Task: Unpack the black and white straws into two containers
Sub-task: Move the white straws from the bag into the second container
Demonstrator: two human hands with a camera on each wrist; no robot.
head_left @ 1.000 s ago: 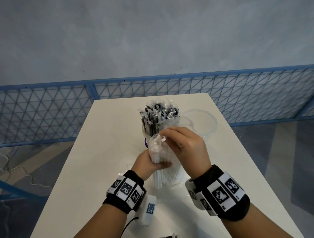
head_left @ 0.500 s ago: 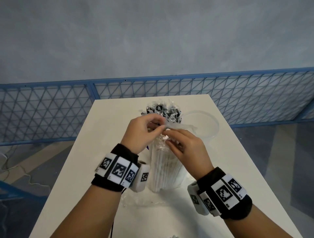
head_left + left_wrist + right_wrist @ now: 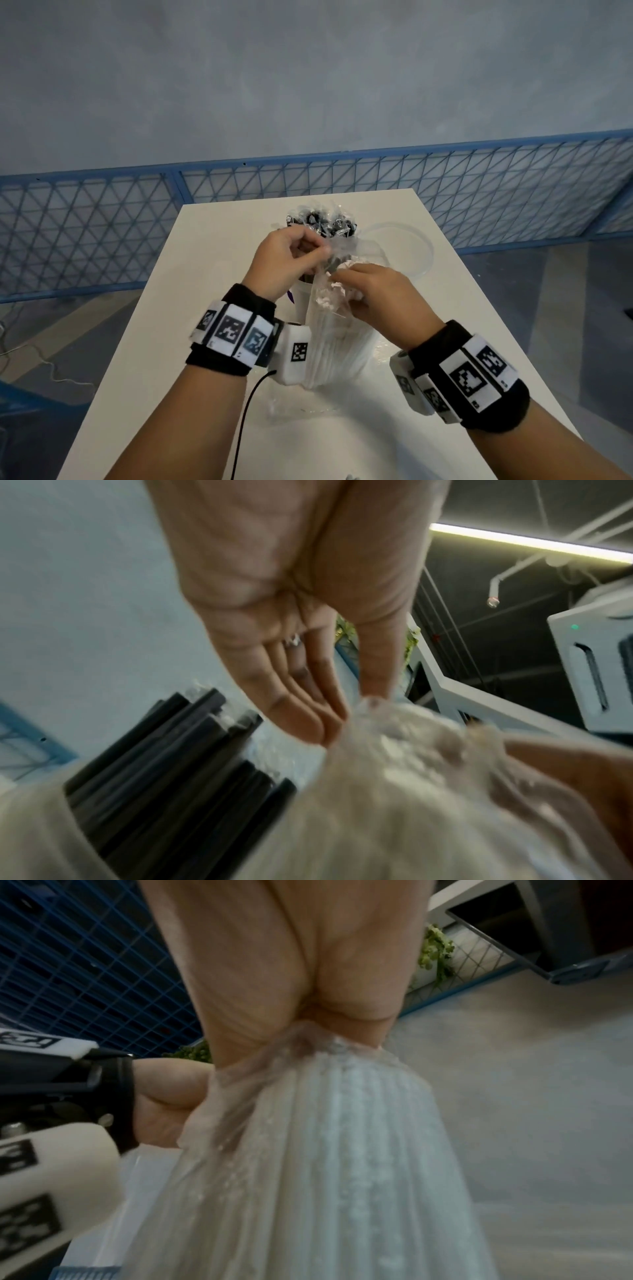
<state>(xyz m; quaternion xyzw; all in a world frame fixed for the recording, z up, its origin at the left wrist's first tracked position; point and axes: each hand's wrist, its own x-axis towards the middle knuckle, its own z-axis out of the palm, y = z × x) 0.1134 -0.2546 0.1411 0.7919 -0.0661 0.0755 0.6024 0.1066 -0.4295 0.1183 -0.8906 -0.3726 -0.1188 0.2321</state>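
Observation:
A clear bag of white straws stands upright on the white table, close in front of me. My left hand pinches the bag's loose plastic top between thumb and fingers. My right hand grips the gathered neck of the bag of white straws just below, fingers curled round it. Behind the bag, wrapped black straws stand in a white container; the black straws show beside my left fingers. An empty clear container sits to the right of them.
A crumpled clear wrapper lies on the table under my wrists. A black cable hangs from my left wrist unit. A blue mesh fence runs behind the table's far edge, with floor on both sides.
My left hand left the bag's side, rose to its top and now pinches the plastic there. The right hand stayed at the neck and slid slightly lower.

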